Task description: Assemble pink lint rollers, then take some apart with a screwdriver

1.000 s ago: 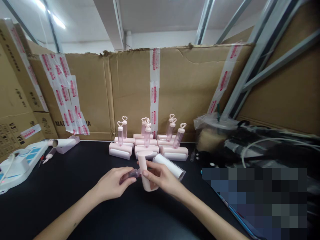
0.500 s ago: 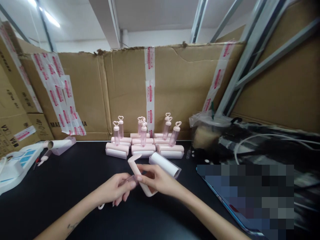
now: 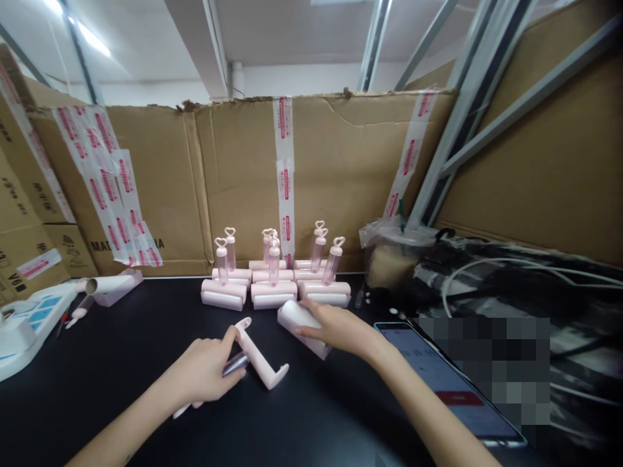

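My left hand (image 3: 211, 370) is closed round the clear handle of a pink lint roller frame (image 3: 257, 357), whose bracket has no roll in it. My right hand (image 3: 335, 327) grips a white sticky roll in a clear cover (image 3: 302, 324), lying slantwise on the black table. Its thumb lies along the near side of the roll; the other fingers are partly hidden behind it. Just beyond stand several finished-looking pink lint rollers (image 3: 275, 288) with heart-shaped loops on upright handles.
A phone (image 3: 448, 383) lies at the right, below a drink cup (image 3: 392, 259) and a dark heap with white cables (image 3: 487, 285). Another roll in a cover (image 3: 114, 285) and a white-and-blue tray (image 3: 39, 318) are at the left. Cardboard (image 3: 243, 188) walls the back.
My right hand has let go of the pink frame and moved right onto the white roll. My left hand has turned palm down with the frame, which has come lower.
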